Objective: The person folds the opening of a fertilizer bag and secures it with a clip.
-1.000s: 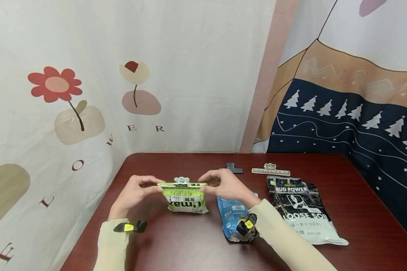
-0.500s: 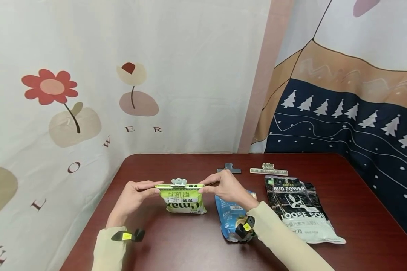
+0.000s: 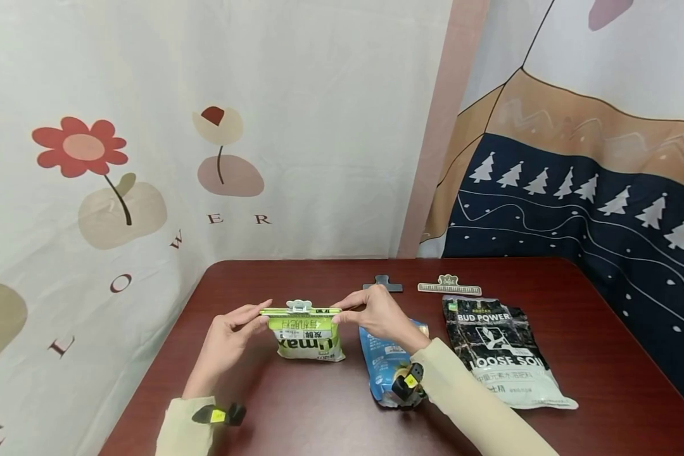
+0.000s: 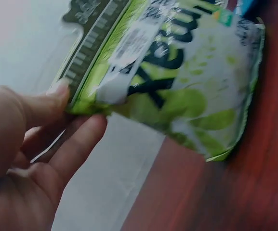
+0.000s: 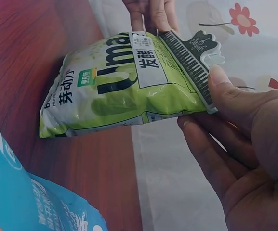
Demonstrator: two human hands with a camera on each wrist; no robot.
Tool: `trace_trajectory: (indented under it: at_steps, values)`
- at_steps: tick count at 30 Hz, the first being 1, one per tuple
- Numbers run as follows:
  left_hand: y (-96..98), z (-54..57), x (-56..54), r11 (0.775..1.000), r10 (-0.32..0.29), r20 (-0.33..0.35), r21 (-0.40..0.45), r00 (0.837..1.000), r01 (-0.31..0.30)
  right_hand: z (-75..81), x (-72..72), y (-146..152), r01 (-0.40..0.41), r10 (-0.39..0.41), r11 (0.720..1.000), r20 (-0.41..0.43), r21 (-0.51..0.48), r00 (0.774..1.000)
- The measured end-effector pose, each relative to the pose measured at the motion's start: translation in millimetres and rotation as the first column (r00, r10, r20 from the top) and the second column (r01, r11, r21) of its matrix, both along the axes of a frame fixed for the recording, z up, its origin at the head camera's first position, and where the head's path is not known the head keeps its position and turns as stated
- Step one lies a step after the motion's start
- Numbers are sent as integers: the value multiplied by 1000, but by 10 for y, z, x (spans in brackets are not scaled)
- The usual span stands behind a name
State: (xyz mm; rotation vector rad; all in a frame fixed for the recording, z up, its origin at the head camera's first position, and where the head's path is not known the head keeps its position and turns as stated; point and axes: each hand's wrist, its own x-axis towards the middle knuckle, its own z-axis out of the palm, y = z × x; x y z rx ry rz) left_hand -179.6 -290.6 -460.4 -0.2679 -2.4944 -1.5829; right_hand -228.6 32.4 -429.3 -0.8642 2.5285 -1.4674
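A green-and-white fertilizer bag [image 3: 309, 345] stands on the table, its printing upside down in the head view. Across its folded top runs a wide ruler-marked clip [image 3: 299, 307], whose dark face shows in the right wrist view. My left hand [image 3: 225, 345] pinches the left end of the clipped top; in the left wrist view the thumb [image 4: 60, 91] lies on the clip's corner and a fingertip touches the bag's edge. My right hand [image 3: 379, 313] pinches the opposite end, thumb [image 5: 223, 79] against the clip, fingers under the bag's corner.
A blue bag [image 3: 384, 364] lies partly under my right wrist. Further right is a black-and-white soil bag [image 3: 498, 351]. Behind them lie a dark clip [image 3: 383, 285], partly covered by the right hand, and a pale ruler-marked clip [image 3: 449, 286]. A printed curtain hangs behind the table.
Both hands keep to the ends of the clipped bag top, and the left wrist has dropped a little. The head view has shifted slightly. The bag stays in the same place.
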Motion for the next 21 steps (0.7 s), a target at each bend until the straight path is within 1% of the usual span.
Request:
trace_trajectory:
  at_steps: [2,4,9,11,15,18,21]
  values:
    - [37,-3,24,999,29,-9,-18,1000,-29,-3,-2,-8,6,-6,1000,1,-3,1000]
    - [69,-5,40,999,45,-24,-22,999,-46,-8,-5,-16,10,-10,1000,0,-7,1000]
    - [111,-14,55,998,58,-55,-14,997,-59,-17,-8,-34,12,-13,1000,-12,-18,1000]
    - [116,-19,58,997,73,-53,-20,996,-74,-16,-4,-35,12,-12,1000,-18,-17,1000]
    - [132,-14,48,991,135,-37,2,990,-135,-4,6,-31,5,-5,1000,-32,-6,999]
    - [150,3,31,981,193,-32,31,981,-192,14,11,-39,0,0,1000,-41,-1,999]
    - [161,25,12,971,238,-35,46,971,-236,20,7,-67,-6,6,1000,-40,1,999]
